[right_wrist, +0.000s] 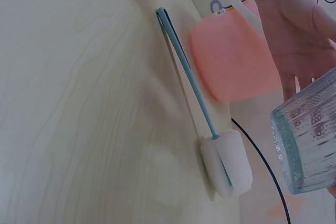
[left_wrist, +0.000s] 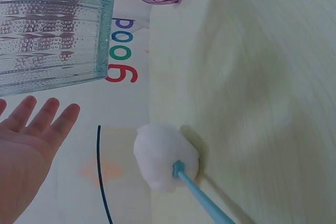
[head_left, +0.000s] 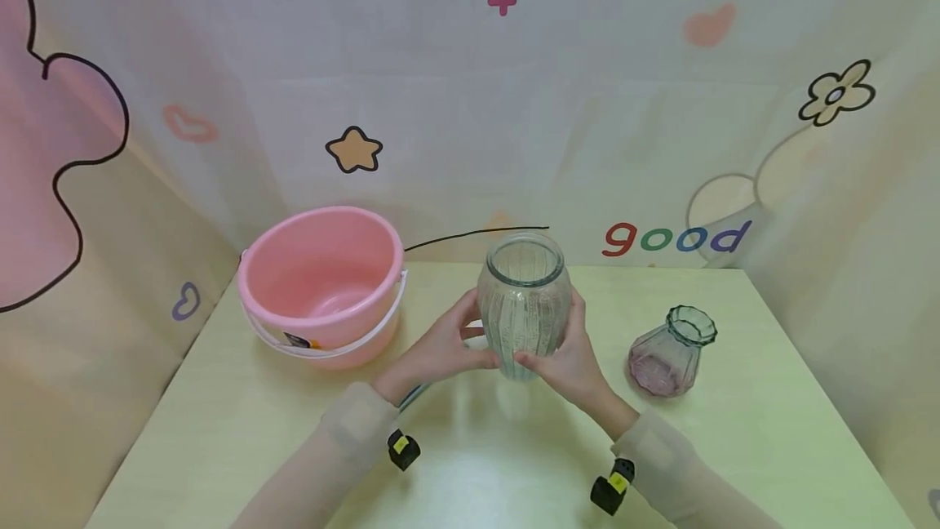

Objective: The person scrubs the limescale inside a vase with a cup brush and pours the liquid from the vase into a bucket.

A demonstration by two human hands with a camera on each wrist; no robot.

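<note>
A clear ribbed glass vase is held upright above the table, its base off the surface in both wrist views. My right hand grips its right side, thumb at the front. On its left, my left hand is close by; in the left wrist view that hand's fingers are extended, with a gap to the glass. Beneath lies a sponge brush with a white head and a long blue-green handle, mostly hidden by the left hand in the head view.
A pink bucket with a white handle stands at the left back. To the right is a smaller faceted glass vase, greenish at the neck and purple below. A printed curtain encloses the table's back and sides.
</note>
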